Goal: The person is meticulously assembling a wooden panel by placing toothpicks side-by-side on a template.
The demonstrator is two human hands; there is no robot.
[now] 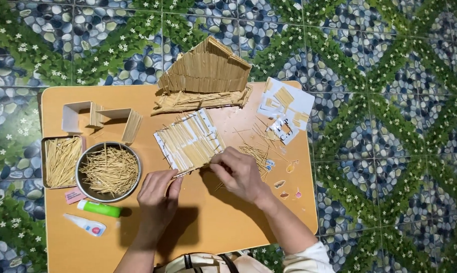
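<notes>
We see the white card panel covered in pale toothpick sticks (189,140) lying mid-table, its long axis slanting up and to the right, just above both hands. Our left hand (158,194) and right hand (239,173) pinch its lower edge, equally near. Left of the panel sits a round metal bowl of sticks (108,171); below that, a green glue tube (99,208) and white bottle (85,224).

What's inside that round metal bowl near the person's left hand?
The round metal bowl holds a loose heap of thin straw-coloured sticks. They cover nearly all of the bottom, so anything beneath them cannot be seen.
</notes>
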